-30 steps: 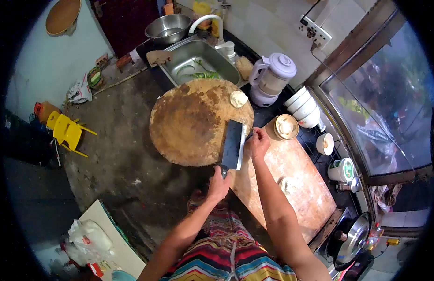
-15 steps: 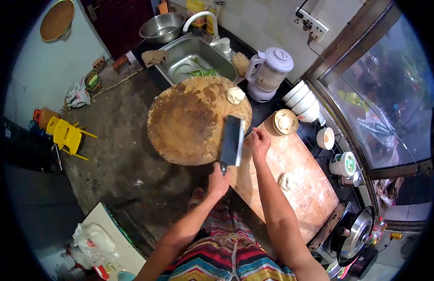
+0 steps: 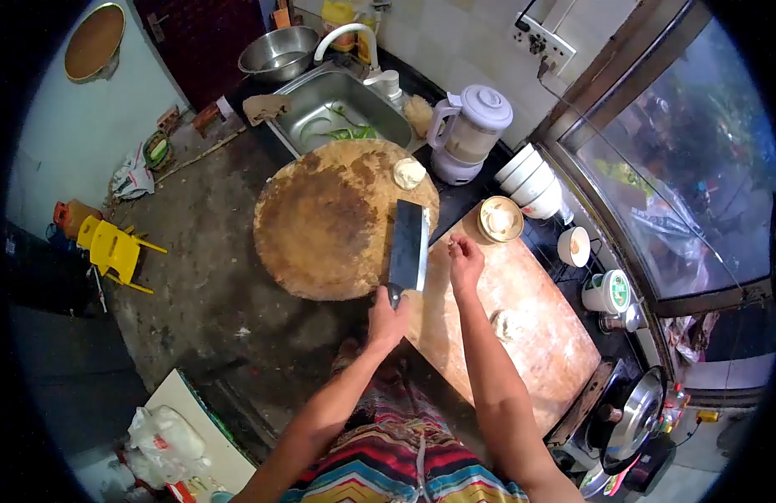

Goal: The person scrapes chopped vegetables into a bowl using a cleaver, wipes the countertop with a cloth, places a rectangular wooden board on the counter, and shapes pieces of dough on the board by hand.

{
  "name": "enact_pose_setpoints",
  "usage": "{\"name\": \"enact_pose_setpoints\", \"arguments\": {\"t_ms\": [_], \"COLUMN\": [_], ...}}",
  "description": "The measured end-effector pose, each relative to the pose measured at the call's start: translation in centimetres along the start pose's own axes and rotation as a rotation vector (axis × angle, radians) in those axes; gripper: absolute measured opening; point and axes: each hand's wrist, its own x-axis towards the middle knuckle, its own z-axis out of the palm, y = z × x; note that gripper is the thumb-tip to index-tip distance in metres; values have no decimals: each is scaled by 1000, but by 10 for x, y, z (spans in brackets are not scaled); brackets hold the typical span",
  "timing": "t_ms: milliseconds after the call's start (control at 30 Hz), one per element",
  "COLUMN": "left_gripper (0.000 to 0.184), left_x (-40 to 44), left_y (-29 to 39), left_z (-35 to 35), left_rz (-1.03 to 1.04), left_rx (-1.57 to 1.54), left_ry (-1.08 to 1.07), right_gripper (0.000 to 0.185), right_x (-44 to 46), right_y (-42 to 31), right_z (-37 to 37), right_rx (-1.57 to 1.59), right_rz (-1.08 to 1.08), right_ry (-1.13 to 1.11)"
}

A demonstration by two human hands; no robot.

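My left hand (image 3: 388, 318) is closed round the handle of a cleaver (image 3: 407, 245), whose wide dark blade points away from me over the right edge of a round wooden chopping block (image 3: 312, 226). A white lump of dough (image 3: 409, 173) sits near the block's far right rim. My right hand (image 3: 466, 261), just right of the blade, has its fingers pinched together above a floured board (image 3: 543, 327); what is between them is too small to make out. Another pale lump of dough (image 3: 507, 324) lies on that board beside my right forearm. A small bowl (image 3: 500, 220) stands at its far end.
Beyond the block is a sink (image 3: 300, 105) with green leaves inside. A lidded blender (image 3: 472, 134), stacked white bowls (image 3: 530, 182) and a tub (image 3: 606, 292) line the wall and window side. A pan with a lid (image 3: 635, 419) stands at lower right.
The view has shifted slightly, so most things sit a little further left. The cleaver stays in my left hand with its blade turned slightly. My right hand remains pinched close to it.
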Motion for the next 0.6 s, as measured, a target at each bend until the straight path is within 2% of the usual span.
{"name": "enact_pose_setpoints", "arguments": {"t_ms": [33,67,100,167,233,267,300,367,433,467,500,567,600], "left_gripper": [47,47,49,49,48,44,38,33,43,42,41,40,35], "left_x": [0,5,-1,2,-2,-7,-13,-31,-44,-49,-52,-64,-70], "left_y": [0,-5,44,22,6,3,0,8,17,12,14,34,34], "left_z": [-5,-6,-33,-20,-6,-4,-1,-7,-15,-14,-17,-27,-25], "left_rz": [29,-40,-327,-185,-27,165,-33,-21,-145,-86,-112,-166,-141], "left_rx": [7,-13,-114,-38,29,155,73,-40,-16,23,-2,-45,-98], "left_ry": [16,20,-84,-37,-98,-75,-242,-299,-351,-322,-385,-511,-508], "right_gripper": [16,17,17,17,18,19,19,20,24,27,39,43,40], "right_x": [1,0,-3,-5,-8,-10,-11,-15,-20,-23,-27,-35,-38], "right_y": [2,5,4,-2,-4,-7,-9,-17,-18,-19,-20,-29,-27], "right_z": [-5,-10,-14,-20,-23,-26,-31,-44,-60,-68,-74,-83,-88], "right_rx": [-17,-34,-15,24,62,79,122,206,121,78,42,34,44], "right_rz": [20,41,69,120,135,142,149,158,74,33,59,28,-19], "right_ry": [-1,0,-8,-25,-44,-53,-37,8,6,3,-46,-64,-54]}}
